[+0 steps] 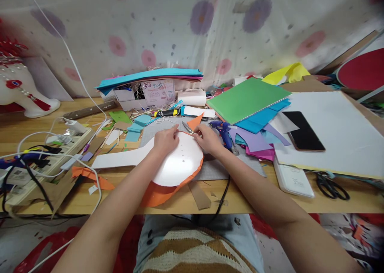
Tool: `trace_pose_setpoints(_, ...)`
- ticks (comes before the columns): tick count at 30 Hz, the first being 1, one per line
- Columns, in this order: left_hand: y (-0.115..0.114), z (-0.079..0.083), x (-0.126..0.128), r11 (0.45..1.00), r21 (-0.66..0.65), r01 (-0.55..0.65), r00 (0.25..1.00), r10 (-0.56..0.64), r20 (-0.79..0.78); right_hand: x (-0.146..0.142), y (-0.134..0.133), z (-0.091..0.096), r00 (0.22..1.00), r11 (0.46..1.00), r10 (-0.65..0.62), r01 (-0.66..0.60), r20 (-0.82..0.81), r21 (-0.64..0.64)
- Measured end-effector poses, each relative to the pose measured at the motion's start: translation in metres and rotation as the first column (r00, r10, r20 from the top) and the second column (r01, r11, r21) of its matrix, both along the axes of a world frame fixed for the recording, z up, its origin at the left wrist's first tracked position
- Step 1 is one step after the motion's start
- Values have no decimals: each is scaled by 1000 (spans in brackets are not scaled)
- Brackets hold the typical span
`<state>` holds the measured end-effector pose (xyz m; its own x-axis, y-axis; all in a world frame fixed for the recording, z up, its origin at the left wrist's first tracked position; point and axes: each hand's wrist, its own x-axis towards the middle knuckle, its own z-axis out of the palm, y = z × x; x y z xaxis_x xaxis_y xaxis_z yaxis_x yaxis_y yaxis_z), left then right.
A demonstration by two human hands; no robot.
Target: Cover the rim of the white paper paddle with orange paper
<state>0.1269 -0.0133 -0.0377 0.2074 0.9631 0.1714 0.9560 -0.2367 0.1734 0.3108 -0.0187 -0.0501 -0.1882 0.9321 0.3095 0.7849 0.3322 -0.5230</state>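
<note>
A white fan-shaped board (180, 165) with a round head and a long handle lies on the table in front of me. Orange paper (159, 195) sits beneath it and shows as a strip along its right and lower rim. My left hand (166, 140) is closed, with its fingertips at the board's far rim. Closed at the same rim, a little to the right, my right hand (207, 139) pinches the orange edge. A pointed metal blade (186, 126) lies against its fingertips; its handle is hidden. Just behind is an orange scrap (195, 122).
A blue glue gun (222, 132) lies right of my right hand. Green sheet (249, 99), black phone (306, 131), white power bank (293, 180) and black scissors (332, 186) are further right. A power strip (51, 165) with loose cables is at left.
</note>
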Motion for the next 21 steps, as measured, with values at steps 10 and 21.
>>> trace_pose_setpoints(10, 1, -5, -6, 995, 81, 54, 971, -71, 228, 45, -36, 12, 974, 957, -157, 191, 166, -218)
trace_pose_setpoints(21, 3, -2, 0, 999, 23, 39, 999, -39, -18, 106, -48, 22, 865, 869, -346, 442, 363, -223)
